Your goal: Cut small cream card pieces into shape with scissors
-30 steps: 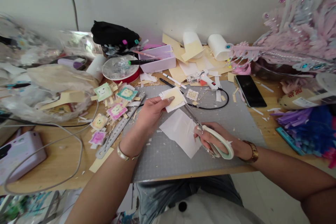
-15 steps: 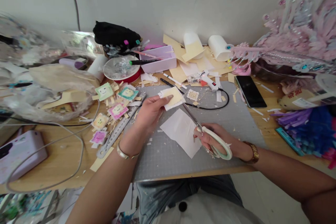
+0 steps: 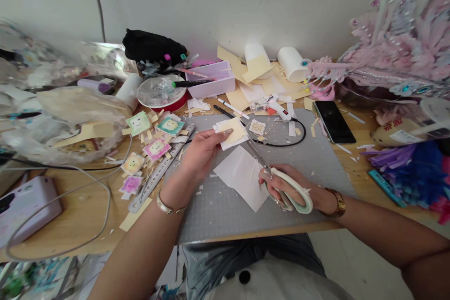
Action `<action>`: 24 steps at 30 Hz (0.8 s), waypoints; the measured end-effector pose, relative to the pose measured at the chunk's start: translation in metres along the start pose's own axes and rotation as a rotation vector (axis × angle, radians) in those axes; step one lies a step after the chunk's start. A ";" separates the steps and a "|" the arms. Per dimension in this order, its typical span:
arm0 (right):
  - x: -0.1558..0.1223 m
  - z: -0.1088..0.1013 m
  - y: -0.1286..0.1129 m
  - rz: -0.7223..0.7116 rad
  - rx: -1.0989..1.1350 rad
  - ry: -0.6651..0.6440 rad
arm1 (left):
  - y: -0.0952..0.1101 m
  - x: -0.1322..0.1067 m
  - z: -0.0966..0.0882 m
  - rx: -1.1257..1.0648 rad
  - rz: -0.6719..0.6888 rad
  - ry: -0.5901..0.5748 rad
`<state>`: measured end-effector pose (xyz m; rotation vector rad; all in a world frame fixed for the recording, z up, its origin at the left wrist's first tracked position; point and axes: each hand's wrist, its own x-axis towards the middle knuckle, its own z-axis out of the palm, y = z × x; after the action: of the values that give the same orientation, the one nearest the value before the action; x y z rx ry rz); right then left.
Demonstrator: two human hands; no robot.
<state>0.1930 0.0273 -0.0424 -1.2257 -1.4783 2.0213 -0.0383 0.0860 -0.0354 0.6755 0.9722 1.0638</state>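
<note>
My left hand point(image 3: 203, 153) pinches a small square of white paper with a cream card piece point(image 3: 235, 134) on top, thumb above it. My right hand point(image 3: 286, 185) grips a pair of scissors point(image 3: 293, 187) with pale handles, its fingers through the loops. The scissor blades reach up to the right edge of the paper square. Beneath, a loose sheet of white paper point(image 3: 242, 178) lies on the grey cutting mat point(image 3: 218, 220). A small piece with a drawn pattern point(image 3: 257, 126) rests beyond the blades.
Left of the mat lie a metal ruler point(image 3: 154, 176) and several coloured smiling-face squares point(image 3: 157, 149). A glue gun point(image 3: 280, 108) with a black cable lies at the back. On the right is a phone point(image 3: 334, 122); a lilac box point(image 3: 211, 85) stands behind.
The held paper square has tilted slightly, and the scissors stay at its right edge. The whole view has shifted a little; both hands keep their grip.
</note>
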 end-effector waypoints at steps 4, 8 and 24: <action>0.000 0.002 -0.002 -0.016 -0.017 0.007 | -0.002 0.001 -0.001 0.024 0.016 0.015; -0.002 0.006 -0.006 0.009 -0.065 0.037 | -0.004 0.001 -0.001 0.051 0.037 0.031; 0.010 -0.010 -0.002 -0.155 0.174 0.001 | 0.003 0.000 -0.001 0.020 0.053 -0.076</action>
<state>0.1945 0.0410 -0.0462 -1.0108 -1.3219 1.9973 -0.0406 0.0865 -0.0336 0.7564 0.9051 1.0681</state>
